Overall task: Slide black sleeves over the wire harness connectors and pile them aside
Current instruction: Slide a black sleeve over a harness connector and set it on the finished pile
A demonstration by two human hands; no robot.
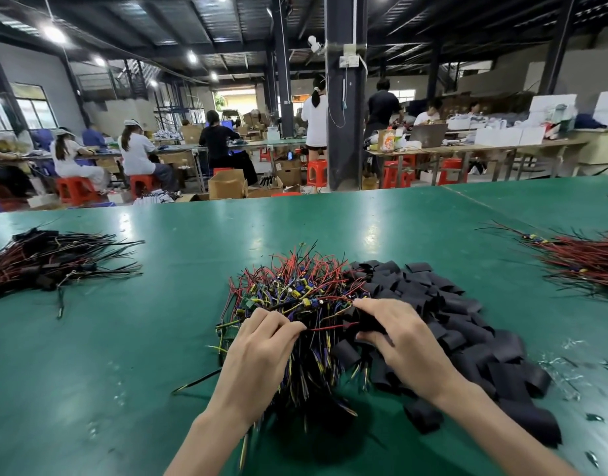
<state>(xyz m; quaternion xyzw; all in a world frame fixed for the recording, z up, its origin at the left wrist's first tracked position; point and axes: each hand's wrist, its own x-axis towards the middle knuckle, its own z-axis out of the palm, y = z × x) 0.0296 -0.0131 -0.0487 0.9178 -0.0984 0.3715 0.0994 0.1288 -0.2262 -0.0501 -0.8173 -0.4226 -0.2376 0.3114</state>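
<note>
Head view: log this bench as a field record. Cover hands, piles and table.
left hand: pinches a wire harness by its wires
right hand: grips a black sleeve, red wire running into it
centre: unsleeved harness pile
right of centre: loose sleeve pile
far left: sleeved harness pile
far right: red wire bundle
surface: green table

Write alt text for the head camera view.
Two bare hands work at a green table: the left hand pinches a red wire from a tangled harness pile while the right hand grips a black sleeve beside a heap of sleeves. Sleeved harnesses lie piled far left.
</note>
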